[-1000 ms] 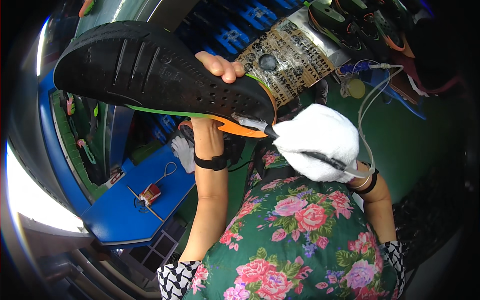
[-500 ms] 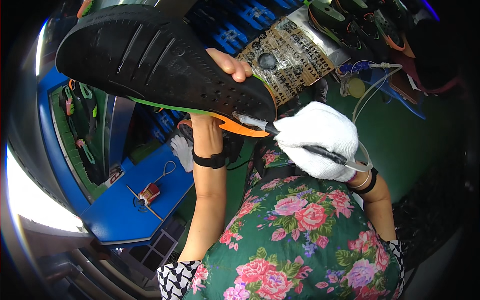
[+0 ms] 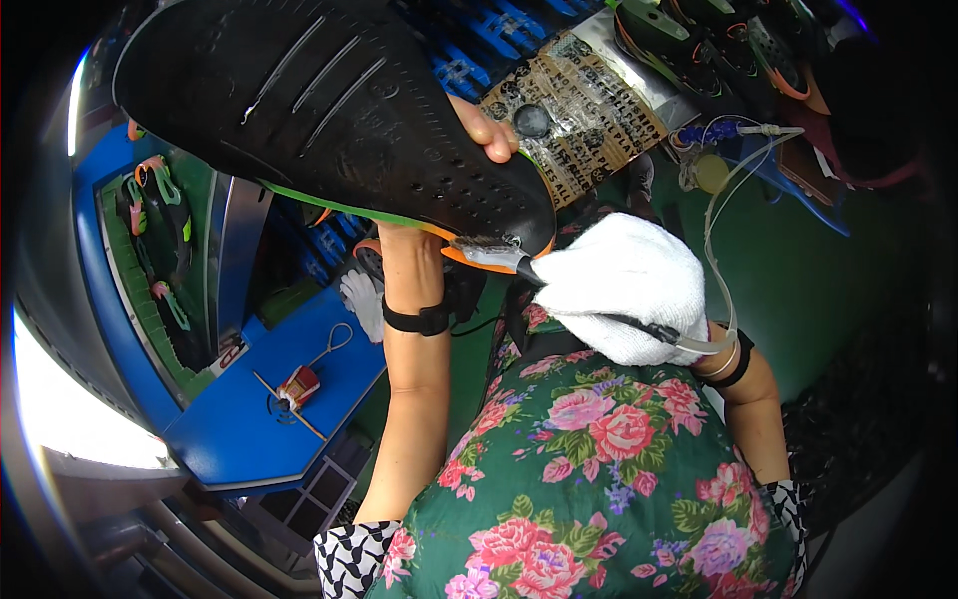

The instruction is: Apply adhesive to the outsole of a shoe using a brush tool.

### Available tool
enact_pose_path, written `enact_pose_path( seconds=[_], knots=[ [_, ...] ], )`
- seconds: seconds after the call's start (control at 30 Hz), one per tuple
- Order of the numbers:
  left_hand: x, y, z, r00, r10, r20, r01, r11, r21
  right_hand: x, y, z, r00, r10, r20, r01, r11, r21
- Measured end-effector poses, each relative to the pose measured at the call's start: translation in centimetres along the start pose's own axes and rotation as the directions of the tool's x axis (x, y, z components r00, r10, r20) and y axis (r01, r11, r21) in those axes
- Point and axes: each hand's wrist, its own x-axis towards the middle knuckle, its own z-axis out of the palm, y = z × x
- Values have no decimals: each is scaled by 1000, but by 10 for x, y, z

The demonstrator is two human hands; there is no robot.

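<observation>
A black shoe sole (image 3: 329, 120) with a green and orange edge is tilted up at the upper left, its grooved and dotted face toward me. My bare left hand (image 3: 484, 132) grips it from behind; the fingertips curl over its far edge and the rest of that hand is hidden. In a white knit glove, my right hand (image 3: 629, 290) is closed around a glue brush (image 3: 489, 252) with a black handle and a clear tube (image 3: 711, 230) running from it. The brush's bristles touch the rim at the sole's narrower end, beside a wet-looking spot.
Left of me is a blue table (image 3: 235, 429) bearing a small red-and-white object with sticks (image 3: 297, 386). White gloves (image 3: 363, 301) lie at its far end. Several shoe parts (image 3: 170, 240) sit on a green belt. Ahead are a taped cardboard piece (image 3: 584, 105) and several shoes (image 3: 689, 40).
The brush has shifted slightly left and up along the sole's rim, with my right hand following. The sole has tilted a little, and its narrow end sits lower.
</observation>
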Motion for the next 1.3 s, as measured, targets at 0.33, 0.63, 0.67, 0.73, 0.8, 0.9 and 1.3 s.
enact_pose_path(
  seconds=[0.33, 0.63, 0.67, 0.73, 0.8, 0.9, 1.3],
  knots=[
    [8, -1, 0, 1000, -5, -10, 5, 999, -39, 3, -3, -6, 1000, 10, -13, -10, 999, -34],
    [2, -6, -14, 999, 38, -26, -40, 996, -85, 5, -6, 0, 1000, -7, -12, 6, 999, -52],
    [0, -7, -17, 999, 38, -26, -40, 996, -84, 6, -8, -1, 1000, 6, -3, -6, 999, -35],
    [1, -7, -18, 998, 47, -46, -52, 991, -125, 8, -9, -4, 1000, 12, 0, -12, 999, -37],
    [2, -10, -14, 996, 68, -54, -75, 987, -140, 7, -9, -6, 1000, 16, 3, -16, 999, -37],
    [4, -10, -16, 997, 67, -49, -74, 988, -139, 6, -7, -5, 1000, -14, -12, 13, 999, -47],
    [-2, -12, -23, 999, 24, -27, -27, 994, -107, 5, -8, -4, 994, 86, -71, -94, 987, -130]
  ],
)
